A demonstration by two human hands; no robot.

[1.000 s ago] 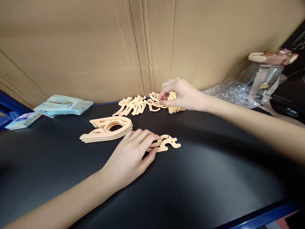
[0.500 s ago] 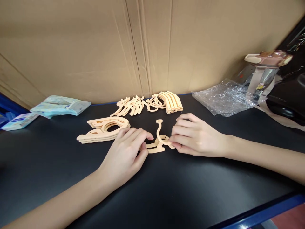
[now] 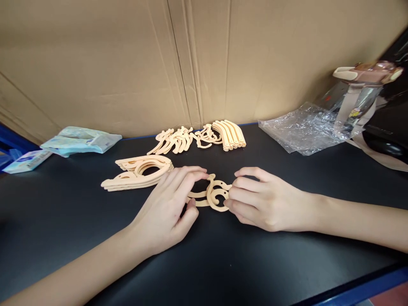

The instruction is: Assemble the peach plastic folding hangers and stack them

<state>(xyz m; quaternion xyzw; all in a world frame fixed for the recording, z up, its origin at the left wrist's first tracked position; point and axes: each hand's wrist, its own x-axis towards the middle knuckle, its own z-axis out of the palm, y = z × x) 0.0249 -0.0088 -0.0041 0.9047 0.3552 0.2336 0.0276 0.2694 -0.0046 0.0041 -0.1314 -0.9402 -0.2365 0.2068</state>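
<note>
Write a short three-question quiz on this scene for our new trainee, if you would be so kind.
1. True or false: the stack of pale pieces is nearer to the left hand than to the right hand.
2. What is the right hand touching?
A) the clear plastic
B) a curved pale piece
C) the blue packet
3. On which side of the view is the bottle?

Key: 1. True; 2. B; 3. The right.

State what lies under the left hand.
Two narrow beige pieces reach in beneath the left hand. Their ends there, and anything else under the palm, are covered.
</note>
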